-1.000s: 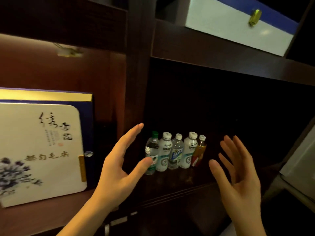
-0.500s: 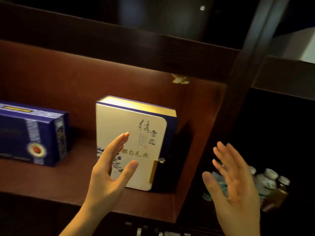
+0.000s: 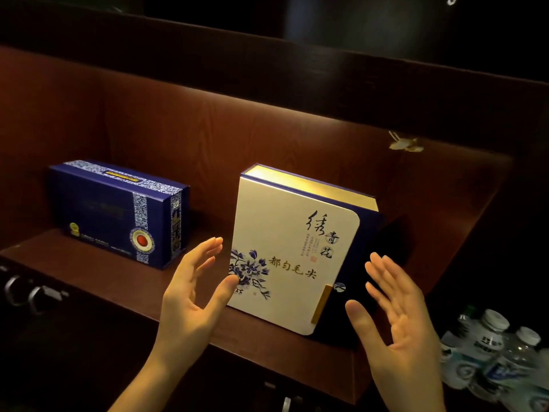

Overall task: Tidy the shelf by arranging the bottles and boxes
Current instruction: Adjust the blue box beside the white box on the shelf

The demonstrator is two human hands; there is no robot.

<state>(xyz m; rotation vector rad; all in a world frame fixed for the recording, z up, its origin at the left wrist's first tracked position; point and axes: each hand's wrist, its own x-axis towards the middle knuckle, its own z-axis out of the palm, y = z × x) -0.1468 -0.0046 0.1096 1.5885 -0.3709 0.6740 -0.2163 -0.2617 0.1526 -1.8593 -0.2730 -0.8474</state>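
A cream and blue gift box (image 3: 292, 251) with black calligraphy and a blue flower stands upright on the lit wooden shelf (image 3: 124, 281). My left hand (image 3: 193, 295) is open, palm facing right, just left of the box's lower left edge, thumb close to it. My right hand (image 3: 398, 322) is open, palm facing left, in front of the box's dark right side. Neither hand holds anything. A dark blue box (image 3: 118, 212) with a red medallion lies further left on the same shelf. Several water bottles (image 3: 490, 352) stand in the dark compartment at lower right.
A dark vertical divider (image 3: 505, 233) separates the lit compartment from the bottle compartment. A small light fitting (image 3: 405, 144) hangs under the upper board. Metal handles (image 3: 29, 295) show on the dark front below the shelf at left.
My view has swung left from the bottle compartment to the lit shelf. Both open hands have moved with it and now flank the cream box, closer than before.
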